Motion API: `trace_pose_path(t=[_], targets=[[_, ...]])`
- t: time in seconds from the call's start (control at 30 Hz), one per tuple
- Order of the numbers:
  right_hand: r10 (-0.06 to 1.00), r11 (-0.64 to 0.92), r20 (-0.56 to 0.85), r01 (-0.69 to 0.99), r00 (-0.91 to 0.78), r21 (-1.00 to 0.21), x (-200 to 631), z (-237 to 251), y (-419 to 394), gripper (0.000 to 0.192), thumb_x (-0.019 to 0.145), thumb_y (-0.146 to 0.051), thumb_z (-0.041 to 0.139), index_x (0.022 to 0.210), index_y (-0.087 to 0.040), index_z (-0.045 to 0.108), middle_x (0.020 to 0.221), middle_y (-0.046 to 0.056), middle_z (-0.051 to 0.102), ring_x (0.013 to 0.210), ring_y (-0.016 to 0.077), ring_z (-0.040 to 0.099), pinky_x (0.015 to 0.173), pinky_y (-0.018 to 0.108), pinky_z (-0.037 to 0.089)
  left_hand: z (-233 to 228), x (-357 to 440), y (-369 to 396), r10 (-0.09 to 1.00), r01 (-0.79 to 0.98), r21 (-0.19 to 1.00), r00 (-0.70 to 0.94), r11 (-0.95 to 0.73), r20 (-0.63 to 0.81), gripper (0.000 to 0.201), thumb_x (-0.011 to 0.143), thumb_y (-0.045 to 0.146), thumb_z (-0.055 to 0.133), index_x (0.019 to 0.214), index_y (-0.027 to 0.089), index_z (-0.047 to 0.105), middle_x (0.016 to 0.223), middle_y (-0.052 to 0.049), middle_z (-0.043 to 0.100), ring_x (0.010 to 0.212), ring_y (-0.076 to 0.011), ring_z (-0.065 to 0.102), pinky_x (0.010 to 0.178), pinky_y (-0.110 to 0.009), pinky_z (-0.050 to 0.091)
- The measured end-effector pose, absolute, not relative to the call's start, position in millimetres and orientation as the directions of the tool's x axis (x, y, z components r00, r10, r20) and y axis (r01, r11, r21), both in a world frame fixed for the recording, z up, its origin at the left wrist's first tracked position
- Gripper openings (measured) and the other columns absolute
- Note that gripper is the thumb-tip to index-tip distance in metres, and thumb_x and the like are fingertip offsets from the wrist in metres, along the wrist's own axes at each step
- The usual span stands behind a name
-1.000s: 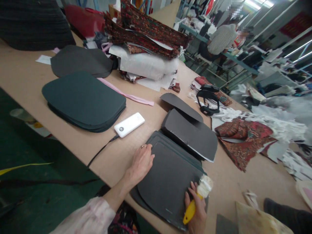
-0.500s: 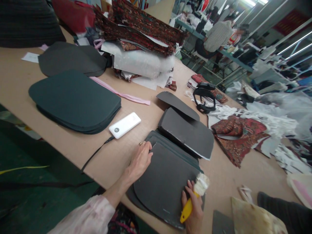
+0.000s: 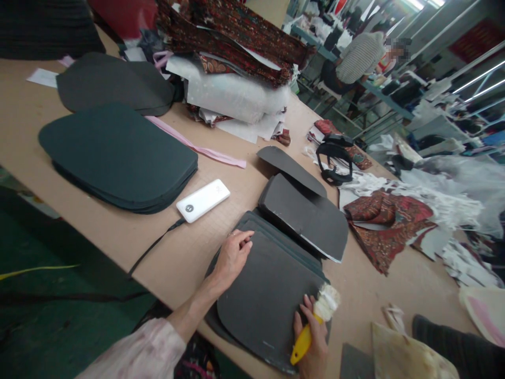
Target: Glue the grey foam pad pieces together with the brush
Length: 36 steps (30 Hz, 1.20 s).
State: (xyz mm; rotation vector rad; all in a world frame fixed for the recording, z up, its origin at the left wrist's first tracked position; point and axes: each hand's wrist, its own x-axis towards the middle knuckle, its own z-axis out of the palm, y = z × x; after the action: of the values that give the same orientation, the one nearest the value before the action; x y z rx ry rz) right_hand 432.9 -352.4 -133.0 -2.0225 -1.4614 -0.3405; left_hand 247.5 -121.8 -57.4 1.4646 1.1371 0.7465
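Observation:
A yellow-handled brush (image 3: 302, 345), its pale bristles (image 3: 327, 302) caked with white, is held in my right hand (image 3: 314, 342). That hand rests near the right edge of the top dark grey sheet (image 3: 264, 305), which has rounded corners and lies on a stack of similar sheets. My left hand (image 3: 232, 259) is at the sheet's upper left corner. Its fingers are bent and close together, and what lies between their tips is hidden. Just beyond the stack stands a second pile of dark pieces (image 3: 303, 216), with one loose curved piece (image 3: 292, 167) leaning on it.
A white power bank (image 3: 203, 200) with a black cable lies left of the stack. Further left are dark green sheets (image 3: 118, 152) and a pink strip (image 3: 197, 147). Patterned fabric (image 3: 389, 221) and a black strapped object (image 3: 334, 160) lie to the right. A person (image 3: 360, 58) sits farther back.
My left hand has shifted slightly at the sheet's corner, its fingers now reaching a little further over it. The right hand and brush have hardly moved. The view has tilted slightly.

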Motion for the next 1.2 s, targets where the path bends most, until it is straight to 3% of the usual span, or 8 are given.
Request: trace_pose_path(t=[0.5,0.57,0.67,0.73,0.87,0.97,1.1,1.2], targets=[[0.756,-0.211,0.508,0.887,0.414,-0.410,434.9,-138.8,-354.5,0.023,0.081,-0.029,0.058,0.098,-0.014,0.062,0.110,0.015,0.063,0.107,0.0261,0.058,0.091,0.044,0.046,-58.8,246.7,-116.1,0.914,0.310,0.950,0.396,-0.043,-0.088,0.020,0.076,0.012,0.049,0.092,0.019,0.060,0.081,-0.001,0.054,0.064,-0.0101,0.052,0.063,-0.024,0.048],[0.756,-0.205,0.508,0.886,0.413,-0.415,435.4,-137.5,-354.5,0.023,0.082,-0.030,0.058,0.098,-0.014,0.062,0.110,0.015,0.063,0.107,0.0260,0.058,0.091,0.044,0.046,-58.4,244.9,-115.8,0.923,0.361,0.926,0.384,-0.113,-0.037,0.021,0.076,0.011,0.050,0.094,0.019,0.057,0.088,-0.002,0.055,0.072,-0.0125,0.054,0.070,-0.028,0.049],[0.771,-0.195,0.503,0.897,0.390,-0.396,432.9,-132.2,-352.5,0.024,0.082,-0.029,0.058,0.100,-0.014,0.062,0.111,0.015,0.063,0.109,0.0260,0.057,0.091,0.044,0.046,-52.6,243.7,-121.2,0.920,0.447,0.843,0.368,-0.300,0.132,0.032,0.077,0.009,0.050,0.107,0.018,0.051,0.108,-0.007,0.054,0.100,-0.0191,0.051,0.090,-0.037,0.044],[0.779,-0.208,0.488,0.897,0.393,-0.391,428.6,-128.0,-349.8,0.024,0.082,-0.027,0.057,0.102,-0.015,0.062,0.112,0.015,0.063,0.110,0.0255,0.056,0.091,0.043,0.046,-46.7,246.1,-129.4,0.866,0.474,0.769,0.457,-0.429,0.201,0.038,0.080,0.007,0.044,0.117,0.017,0.047,0.120,-0.009,0.050,0.112,-0.0208,0.045,0.098,-0.040,0.038],[0.767,-0.236,0.491,0.892,0.414,-0.385,417.9,-121.4,-341.8,0.026,0.084,-0.026,0.056,0.106,-0.015,0.060,0.117,0.014,0.060,0.111,0.0248,0.054,0.090,0.043,0.046,-44.2,258.5,-150.3,0.662,0.468,0.608,0.738,-0.641,0.131,0.043,0.082,0.008,0.043,0.125,0.016,0.044,0.136,-0.011,0.042,0.128,-0.0262,0.033,0.105,-0.045,0.028],[0.772,-0.255,0.479,0.894,0.417,-0.368,413.6,-119.9,-335.9,0.025,0.084,-0.030,0.055,0.105,-0.017,0.062,0.116,0.013,0.061,0.108,0.0244,0.056,0.087,0.041,0.047,-53.5,267.5,-161.2,0.597,0.496,0.521,0.801,-0.695,0.033,0.048,0.080,0.016,0.052,0.127,0.014,0.043,0.140,-0.013,0.039,0.133,-0.0317,0.026,0.108,-0.055,0.017],[0.733,-0.238,0.521,0.882,0.438,-0.406,414.4,-126.0,-331.3,0.028,0.084,-0.037,0.053,0.100,-0.017,0.065,0.109,0.011,0.065,0.099,0.0244,0.060,0.083,0.039,0.049,-59.7,262.1,-159.8,0.636,0.549,0.493,0.771,-0.675,0.011,0.050,0.080,0.014,0.052,0.128,0.016,0.043,0.139,-0.013,0.041,0.131,-0.0296,0.029,0.106,-0.053,0.020],[0.644,-0.210,0.597,0.861,0.478,-0.462,418.5,-134.7,-328.7,0.032,0.083,-0.045,0.053,0.093,-0.018,0.067,0.099,0.011,0.068,0.085,0.0235,0.064,0.077,0.037,0.051,-47.5,233.3,-139.1,0.792,0.666,0.483,0.603,-0.568,0.099,0.046,0.081,0.011,0.046,0.126,0.018,0.045,0.133,-0.011,0.047,0.126,-0.0258,0.037,0.102,-0.048,0.028]])
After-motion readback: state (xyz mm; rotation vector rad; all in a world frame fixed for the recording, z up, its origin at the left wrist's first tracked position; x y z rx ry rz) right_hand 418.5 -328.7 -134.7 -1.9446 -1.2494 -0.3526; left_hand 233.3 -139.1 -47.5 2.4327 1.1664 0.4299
